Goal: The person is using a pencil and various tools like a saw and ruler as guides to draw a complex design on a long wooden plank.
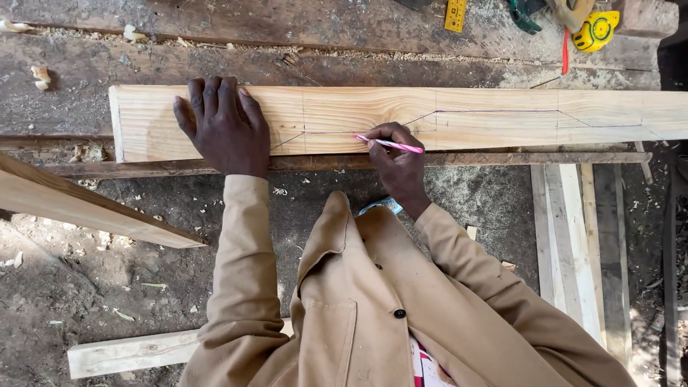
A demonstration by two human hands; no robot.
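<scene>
A worn, dark wooden workbench (301,32), strewn with sawdust and shavings, fills the far part of the scene. Across it, running from left to right, lies a long pale pine plank (502,118) marked with thin drawn lines that form a long angled outline. Nearer, on the dirt floor, a pale board (86,204) slants in from the left, several light wooden slats (573,244) lie at the right, and a short pale batten (132,352) sits at the near left. The person's tan jacket sleeves reach up to the plank. The left hand (223,127) lies flat on the plank near its left end, fingers spread and pressing down, gripping nothing. The right hand (398,161), just to its right at the plank's near edge, has its fingers pinched around a slim pink and white pencil (390,144), whose tip touches the plank on a drawn line. At the far right of the bench rest a yellow tape measure (596,30) and a yellow ruler (456,14).
</scene>
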